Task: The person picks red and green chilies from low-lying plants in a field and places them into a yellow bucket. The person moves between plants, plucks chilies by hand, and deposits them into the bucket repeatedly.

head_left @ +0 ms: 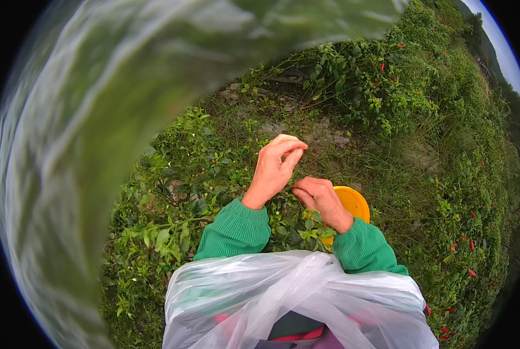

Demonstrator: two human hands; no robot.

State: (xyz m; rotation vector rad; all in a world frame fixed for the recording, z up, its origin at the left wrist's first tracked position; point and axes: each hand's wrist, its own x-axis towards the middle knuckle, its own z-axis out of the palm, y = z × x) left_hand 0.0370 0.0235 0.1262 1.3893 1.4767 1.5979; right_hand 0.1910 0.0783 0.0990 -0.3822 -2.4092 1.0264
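Note:
My left hand [273,170] is raised over the chili pepper plants [199,168], its thumb and fingertips pressed together. Whatever the pinch may hold is too small to make out. Lower and to the right, my right hand [324,200] has its fingers curled closed among the leaves, and its fingertips are partly hidden. Just behind the right wrist is a yellow bucket [356,200], mostly covered by that hand, the sleeve and foliage. Both forearms wear green ribbed sleeves.
Clear plastic sheeting [295,285] covers my front, and a blurred transparent sheet [97,134] blocks the upper left. Bushes with red chili peppers [471,245] grow along the right. Beyond my hands lies a strip of grass and bare soil [330,134].

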